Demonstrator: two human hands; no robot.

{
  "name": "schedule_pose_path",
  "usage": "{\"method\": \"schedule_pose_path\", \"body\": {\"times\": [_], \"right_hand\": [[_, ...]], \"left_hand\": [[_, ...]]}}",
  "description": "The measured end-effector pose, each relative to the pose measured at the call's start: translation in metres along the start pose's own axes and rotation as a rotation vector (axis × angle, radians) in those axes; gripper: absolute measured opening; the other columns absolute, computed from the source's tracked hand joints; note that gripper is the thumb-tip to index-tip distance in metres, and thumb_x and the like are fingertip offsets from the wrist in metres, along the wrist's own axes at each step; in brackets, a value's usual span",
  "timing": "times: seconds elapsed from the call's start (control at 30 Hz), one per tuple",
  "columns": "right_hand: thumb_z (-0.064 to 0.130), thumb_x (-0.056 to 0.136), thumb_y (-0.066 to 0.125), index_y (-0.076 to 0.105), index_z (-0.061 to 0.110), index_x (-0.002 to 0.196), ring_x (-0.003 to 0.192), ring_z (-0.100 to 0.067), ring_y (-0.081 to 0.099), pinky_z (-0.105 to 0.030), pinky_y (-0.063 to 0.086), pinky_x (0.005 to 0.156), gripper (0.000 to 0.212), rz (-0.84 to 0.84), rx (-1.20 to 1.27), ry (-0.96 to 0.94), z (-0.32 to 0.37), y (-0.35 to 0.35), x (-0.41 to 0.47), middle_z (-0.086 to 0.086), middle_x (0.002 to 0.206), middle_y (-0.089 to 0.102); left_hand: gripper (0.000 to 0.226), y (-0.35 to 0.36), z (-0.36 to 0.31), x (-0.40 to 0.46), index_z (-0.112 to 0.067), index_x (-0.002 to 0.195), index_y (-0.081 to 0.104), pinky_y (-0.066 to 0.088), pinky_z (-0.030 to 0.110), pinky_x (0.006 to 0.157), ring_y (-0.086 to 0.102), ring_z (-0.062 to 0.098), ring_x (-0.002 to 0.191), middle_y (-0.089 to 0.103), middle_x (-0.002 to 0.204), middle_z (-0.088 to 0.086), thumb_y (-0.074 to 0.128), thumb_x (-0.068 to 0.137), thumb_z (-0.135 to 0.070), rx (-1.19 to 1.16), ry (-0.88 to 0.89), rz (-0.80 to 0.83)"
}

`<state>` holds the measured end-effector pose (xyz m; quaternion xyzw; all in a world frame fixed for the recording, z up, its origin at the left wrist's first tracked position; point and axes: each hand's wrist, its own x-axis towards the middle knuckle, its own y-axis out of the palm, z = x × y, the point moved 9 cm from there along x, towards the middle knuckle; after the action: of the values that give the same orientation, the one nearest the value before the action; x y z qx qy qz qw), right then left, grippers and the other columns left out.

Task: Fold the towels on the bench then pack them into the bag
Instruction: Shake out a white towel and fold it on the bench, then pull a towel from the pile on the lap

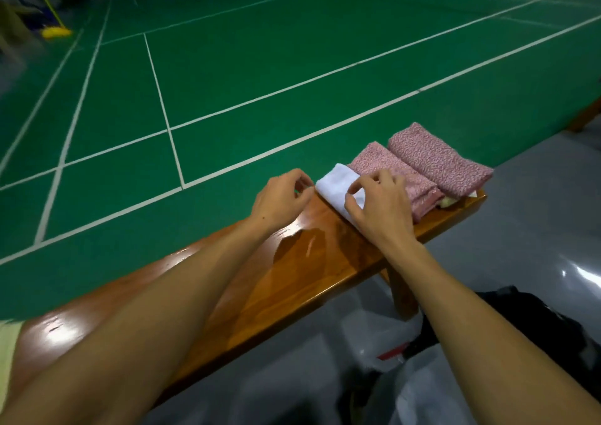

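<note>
White towel [338, 187] pinched by right hand [380, 203] fingers; left hand [283, 197] loosely curled, holding nothing.

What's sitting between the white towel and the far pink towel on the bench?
Head view: a second folded pink towel lies between the white towel and the far pink towel.

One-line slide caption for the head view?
Right hand grips white towel beside two folded pink towels on wooden bench; left hand hovers.
</note>
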<state>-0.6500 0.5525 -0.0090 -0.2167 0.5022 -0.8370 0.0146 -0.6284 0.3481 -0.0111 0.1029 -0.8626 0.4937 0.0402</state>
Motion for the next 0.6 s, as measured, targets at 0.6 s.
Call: {"method": "schedule_pose_path", "body": {"times": [0.6], "right_hand": [[0.04, 0.098, 0.059, 0.063, 0.03, 0.094, 0.092, -0.006, 0.052, -0.029, 0.053, 0.075, 0.012, 0.36, 0.247, -0.713, 0.294, 0.081, -0.171, 0.017, 0.093, 0.063]], "left_hand": [[0.01, -0.236, 0.211, -0.356, -0.033, 0.085, 0.069, 0.055, 0.031, 0.067, 0.063, -0.004, 0.073, 0.067, 0.077, -0.024, 0.066, 0.094, -0.038, 0.267, -0.371, -0.018]]}}
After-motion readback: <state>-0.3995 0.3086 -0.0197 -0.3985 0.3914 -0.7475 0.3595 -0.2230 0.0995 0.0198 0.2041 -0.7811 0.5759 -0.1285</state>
